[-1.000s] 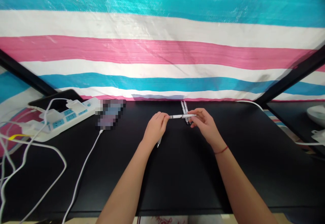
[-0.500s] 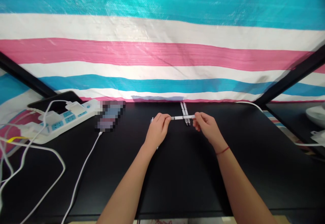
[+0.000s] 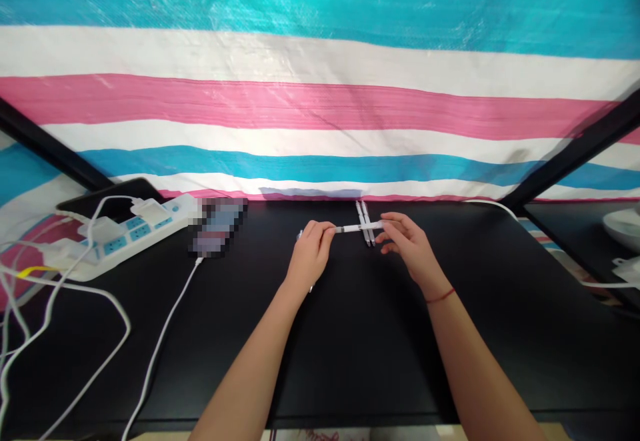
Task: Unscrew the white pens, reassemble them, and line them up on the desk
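A white pen (image 3: 353, 228) is held level above the desk. Its left end sits pinched in the closed fingertips of my left hand (image 3: 311, 251). At the other end, the thumb and index finger of my right hand (image 3: 407, 244) lightly grip the white tip, while the remaining fingers are loosely spread. Behind the held pen, two similar pens (image 3: 371, 235) lie side by side on the black desk (image 3: 360, 334). Small pale ends of something else (image 3: 311, 289) peek out from beneath my left hand; the rest is hidden.
On the left lie a white power strip (image 3: 173, 217) with plugs, a tangle of white cables (image 3: 125, 321), a dark flat object (image 3: 107, 197) and a blurred-out phone (image 3: 217, 227) on a cord. Behind the desk hangs a striped sheet (image 3: 320, 107). A white bowl (image 3: 623, 227) is at far right.
The fingers of my right hand have loosened and spread somewhat around the pen's right end. My left hand and its grip have hardly moved.
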`<action>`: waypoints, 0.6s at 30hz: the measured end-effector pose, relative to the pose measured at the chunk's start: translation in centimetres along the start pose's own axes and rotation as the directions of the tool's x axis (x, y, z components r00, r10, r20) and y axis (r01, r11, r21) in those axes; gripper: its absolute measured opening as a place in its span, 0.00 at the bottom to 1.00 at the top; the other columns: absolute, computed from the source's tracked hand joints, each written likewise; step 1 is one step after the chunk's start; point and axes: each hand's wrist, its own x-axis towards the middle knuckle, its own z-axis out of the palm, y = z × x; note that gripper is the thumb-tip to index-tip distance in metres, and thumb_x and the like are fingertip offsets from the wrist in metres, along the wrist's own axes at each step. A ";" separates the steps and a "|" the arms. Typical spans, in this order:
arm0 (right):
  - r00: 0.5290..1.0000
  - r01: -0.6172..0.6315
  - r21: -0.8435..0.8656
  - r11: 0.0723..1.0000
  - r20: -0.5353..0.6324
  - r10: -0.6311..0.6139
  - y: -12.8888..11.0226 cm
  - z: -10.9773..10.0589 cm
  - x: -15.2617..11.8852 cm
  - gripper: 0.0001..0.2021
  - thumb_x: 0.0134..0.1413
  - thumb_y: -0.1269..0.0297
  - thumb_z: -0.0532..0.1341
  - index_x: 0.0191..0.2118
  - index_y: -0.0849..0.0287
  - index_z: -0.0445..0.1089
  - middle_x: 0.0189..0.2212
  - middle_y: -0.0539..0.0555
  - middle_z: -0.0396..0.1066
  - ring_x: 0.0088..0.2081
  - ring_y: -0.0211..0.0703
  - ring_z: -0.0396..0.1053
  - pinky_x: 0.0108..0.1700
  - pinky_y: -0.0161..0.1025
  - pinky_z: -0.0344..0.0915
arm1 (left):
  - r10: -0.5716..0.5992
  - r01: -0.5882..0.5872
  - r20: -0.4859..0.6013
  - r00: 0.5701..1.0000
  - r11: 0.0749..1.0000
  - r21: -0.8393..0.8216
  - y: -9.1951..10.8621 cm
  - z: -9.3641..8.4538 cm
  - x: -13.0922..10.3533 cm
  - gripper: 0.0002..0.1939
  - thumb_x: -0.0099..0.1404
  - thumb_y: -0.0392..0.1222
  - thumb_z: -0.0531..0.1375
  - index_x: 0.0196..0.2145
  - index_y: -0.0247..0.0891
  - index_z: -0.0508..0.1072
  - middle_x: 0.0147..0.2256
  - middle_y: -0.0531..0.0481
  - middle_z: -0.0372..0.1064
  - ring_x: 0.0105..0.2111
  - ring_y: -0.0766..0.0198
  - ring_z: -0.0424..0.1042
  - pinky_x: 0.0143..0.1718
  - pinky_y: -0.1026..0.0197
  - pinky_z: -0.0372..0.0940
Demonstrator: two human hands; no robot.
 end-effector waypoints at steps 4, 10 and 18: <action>1.000 0.006 -0.116 0.993 0.000 -0.006 0.1 -0.1 0.0 0.17 0.53 0.49 0.59 0.29 0.61 0.69 0.22 0.51 0.67 0.21 0.34 0.63 0.19 0.31 0.59 | -0.007 0.006 -0.007 1.000 1.000 -0.028 -0.1 0.0 0.0 0.12 0.70 0.43 0.49 0.40 0.39 0.71 0.37 0.49 0.67 0.40 0.63 0.67 0.44 0.61 0.61; 1.000 0.014 0.013 1.000 0.022 -0.014 0.1 0.0 0.0 0.18 0.48 0.52 0.65 0.42 0.58 0.69 0.29 0.52 0.70 0.27 0.37 0.67 0.22 0.32 0.63 | -0.029 0.028 -0.008 1.000 0.998 -0.059 -0.2 0.0 0.1 0.12 0.69 0.43 0.49 0.39 0.39 0.71 0.37 0.49 0.69 0.39 0.63 0.68 0.42 0.61 0.62; 0.999 -0.028 0.017 0.999 -0.027 0.028 0.9 -0.1 0.3 0.15 0.46 0.53 0.66 0.34 0.60 0.69 0.26 0.52 0.70 0.26 0.38 0.68 0.20 0.30 0.63 | -0.060 0.060 0.001 0.998 0.996 -0.071 -0.3 0.2 0.0 0.12 0.69 0.44 0.50 0.39 0.39 0.72 0.36 0.49 0.69 0.38 0.63 0.69 0.41 0.61 0.62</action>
